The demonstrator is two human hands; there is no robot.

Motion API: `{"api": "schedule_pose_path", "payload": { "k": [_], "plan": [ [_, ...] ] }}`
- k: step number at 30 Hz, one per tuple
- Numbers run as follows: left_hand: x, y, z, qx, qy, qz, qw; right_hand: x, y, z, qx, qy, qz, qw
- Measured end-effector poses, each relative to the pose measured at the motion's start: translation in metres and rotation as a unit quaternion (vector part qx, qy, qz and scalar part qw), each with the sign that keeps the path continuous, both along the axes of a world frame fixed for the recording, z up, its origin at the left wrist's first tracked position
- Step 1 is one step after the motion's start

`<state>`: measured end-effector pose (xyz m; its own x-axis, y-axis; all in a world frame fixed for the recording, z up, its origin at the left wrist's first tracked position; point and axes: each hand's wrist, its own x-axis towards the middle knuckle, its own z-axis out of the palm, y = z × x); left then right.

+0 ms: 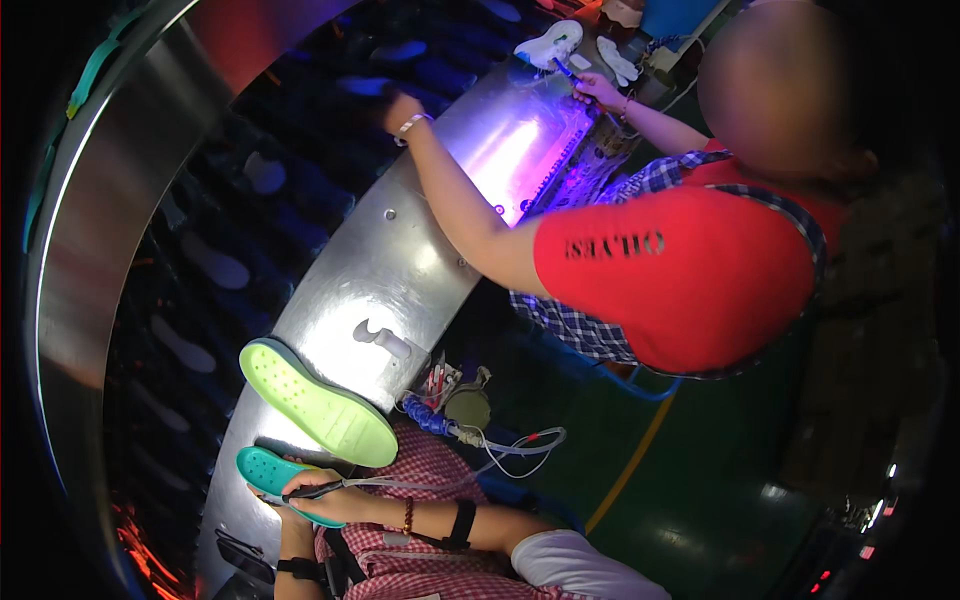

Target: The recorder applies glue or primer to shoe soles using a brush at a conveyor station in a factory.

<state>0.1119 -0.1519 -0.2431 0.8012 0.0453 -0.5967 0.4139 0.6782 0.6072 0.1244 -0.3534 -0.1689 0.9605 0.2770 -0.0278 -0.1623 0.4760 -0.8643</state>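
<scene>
A teal shoe sole (pixel 263 467) with small holes is tilted at the lower left. My left hand (pixel 290 518) grips it from beneath and along the side, its fingers partly hidden. Over the sole, my right hand (pixel 337 505) is closed round a slim dark tool (pixel 316 490) with a thin tube trailing to the right. The tool's tip lies close to the sole; whether it touches, I cannot tell. Just beyond my hands, a larger lime-green sole (pixel 325 410) with holes rests on the curved metal table (pixel 400 260).
Farther up the table, a co-worker in a red shirt (pixel 690 270) reaches across, one hand holding a dark tool at a white sole (pixel 550 45). Nearer are a metal hook-shaped fitting (pixel 383 338), a blue coiled hose (pixel 428 414) and a round container (pixel 468 407). Soles lie on a dark conveyor (pixel 220 330).
</scene>
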Motion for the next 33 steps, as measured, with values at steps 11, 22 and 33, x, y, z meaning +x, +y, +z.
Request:
{"api": "schedule_pose_path", "payload": {
  "k": [11, 22, 33],
  "plan": [
    [-0.008, -0.010, 0.014, -0.018, 0.026, 0.019, 0.999, 0.012, -0.008, 0.016, 0.011, 0.011, 0.060, 0.998],
    [0.000, -0.020, 0.023, -0.023, 0.035, 0.019, 0.999, 0.037, 0.006, 0.027, 0.001, 0.049, 0.090, 0.995],
    [0.003, -0.008, 0.013, -0.062, -0.053, -0.086, 0.993, 0.029, -0.008, 0.017, -0.020, 0.091, 0.045, 0.995]
  ]
}}
